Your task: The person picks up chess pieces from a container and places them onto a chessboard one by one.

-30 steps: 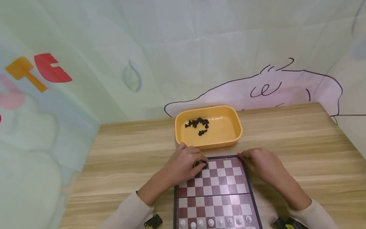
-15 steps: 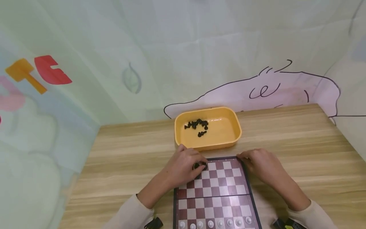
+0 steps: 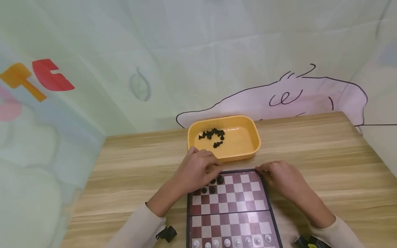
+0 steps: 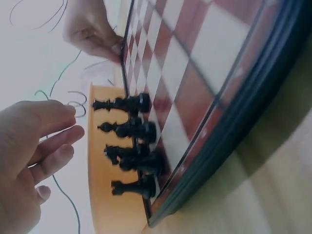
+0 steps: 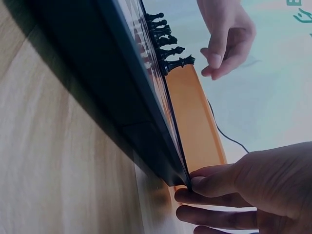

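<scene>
Chessboard (image 3: 238, 199) lies on a wood-grain table (image 3: 139, 168), checkered face up. Right hand (image 3: 283, 177) grips the board's far right corner between thumb and fingers. Left hand (image 3: 196, 170) hovers above the board's far left part; its fingers are loosely bent, the grip narrow, holding nothing. On the far row, from the left corner inward, stand a black rook (image 4: 134, 187), a black knight (image 4: 112, 154), a black bishop (image 4: 108, 127) and a tall crowned black piece (image 4: 122, 104), all upright. Black pawns (image 3: 212, 190) occupy the next row. Eight white pawns (image 3: 227, 242) form a row toward the near side. Yellow tray (image 3: 243, 137) sits just beyond the board; loose black chess pieces (image 3: 214, 133) lie in its left part
</scene>
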